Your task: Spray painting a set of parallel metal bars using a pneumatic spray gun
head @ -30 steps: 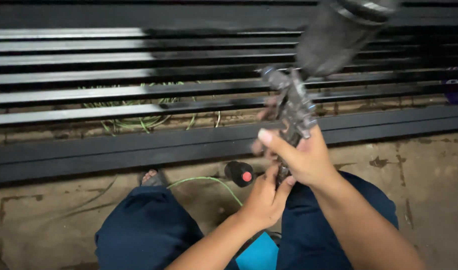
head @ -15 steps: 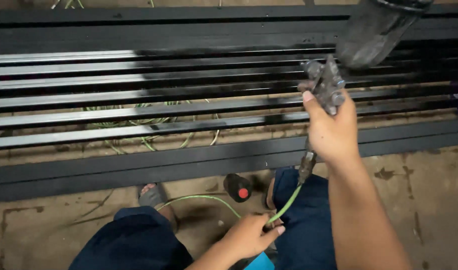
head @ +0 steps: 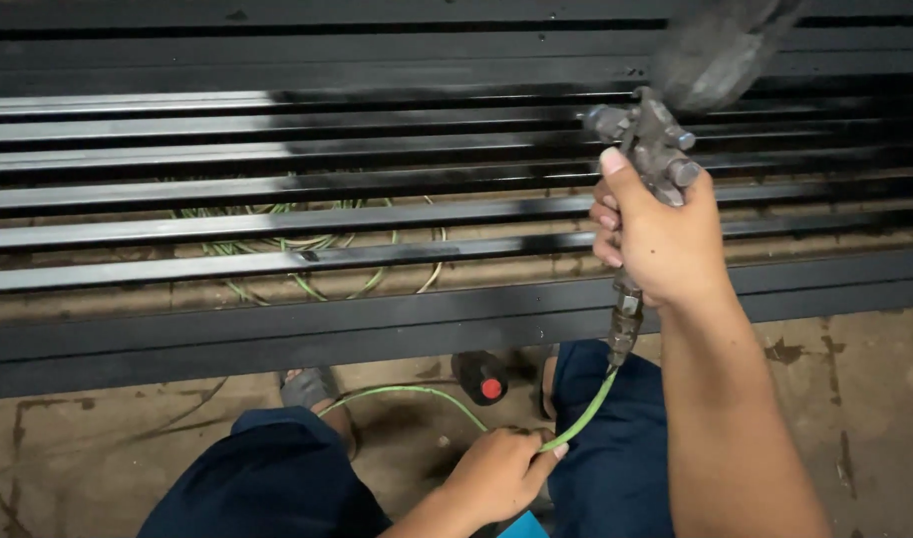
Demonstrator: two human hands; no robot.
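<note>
- Since the earlier frame, the left hand [head: 496, 473] has been closed around the thin green air hose [head: 576, 426], soft and light, near the knees.
- Farther out, the paint-crusted metal spray gun [head: 648, 149], rigid and top-heavy, is gripped at its handle by the right hand [head: 656, 239].
- Beyond, black-painted steel slats [head: 277, 189] are sprayed.

Dark navy trousers [head: 277, 478], sandal [head: 307, 387] on foot; forearms bare, no sleeves/gloves.
</note>
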